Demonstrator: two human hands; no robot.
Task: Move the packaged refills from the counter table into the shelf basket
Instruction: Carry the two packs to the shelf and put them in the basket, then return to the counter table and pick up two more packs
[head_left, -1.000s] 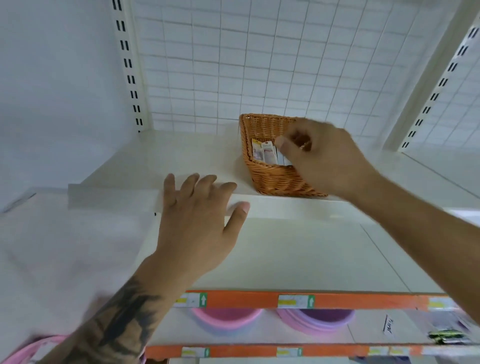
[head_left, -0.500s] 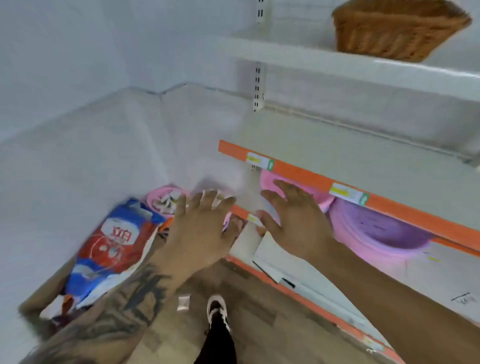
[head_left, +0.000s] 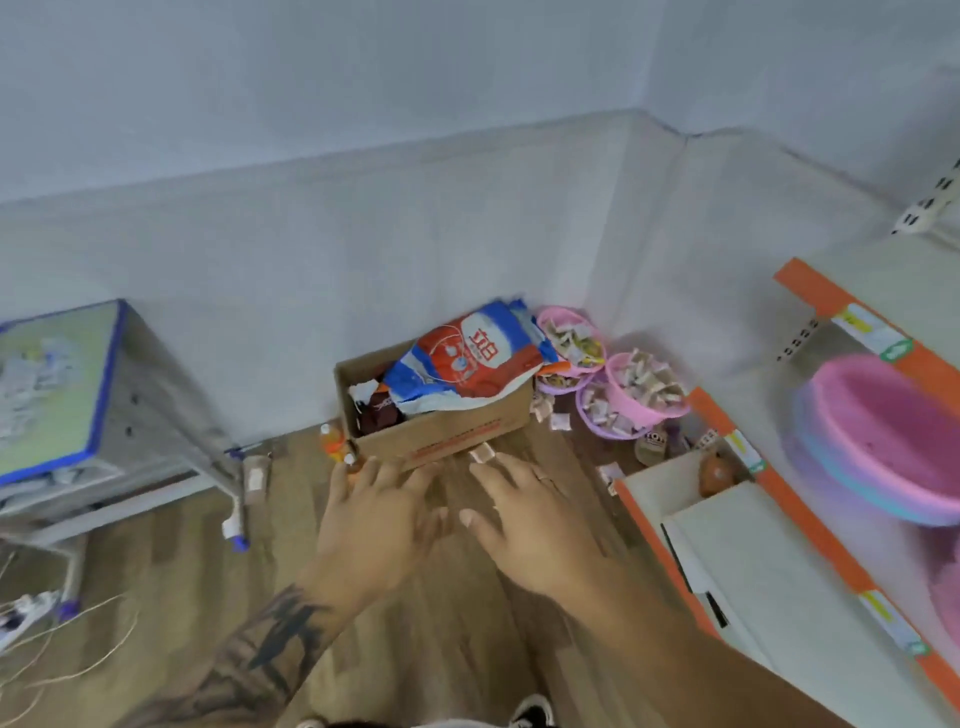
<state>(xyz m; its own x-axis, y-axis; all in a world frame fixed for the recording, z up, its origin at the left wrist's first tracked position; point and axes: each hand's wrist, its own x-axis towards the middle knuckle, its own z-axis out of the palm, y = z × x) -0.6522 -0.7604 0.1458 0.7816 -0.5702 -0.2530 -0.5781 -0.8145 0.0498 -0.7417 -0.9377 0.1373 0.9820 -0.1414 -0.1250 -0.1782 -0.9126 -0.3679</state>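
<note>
Two hands hang empty before us: our left hand (head_left: 382, 512) and right hand (head_left: 524, 514) are both spread with straight fingers, palms down over the wood-grain floor (head_left: 457, 639), side by side and holding nothing. Just beyond the fingertips sits a brown cardboard box (head_left: 441, 431), open-topped and stuffed with a crinkled red, white and blue plastic bag (head_left: 467, 358). Right of the box stand round pink tubs (head_left: 644, 395) heaped with small pale packets, and further right the smooth white shelf (head_left: 753, 551) with its orange edge strip carries stacked glossy basins (head_left: 883, 441). The relation that matters lies the other way: the tabletop (head_left: 52, 384), pale green with a blue rim on grey metal legs, stands well off to our left and somewhat farther than the hands, and on it we see a blurred scatter of pale refills (head_left: 26, 384), too smeared to tell their long axis. Our left hand is the nearer one to them, so we judge the next reach will swing left and forward. We cannot see the shelf basket from here. Behind everything runs a plain, matte grey-white wall (head_left: 363, 156).
</note>
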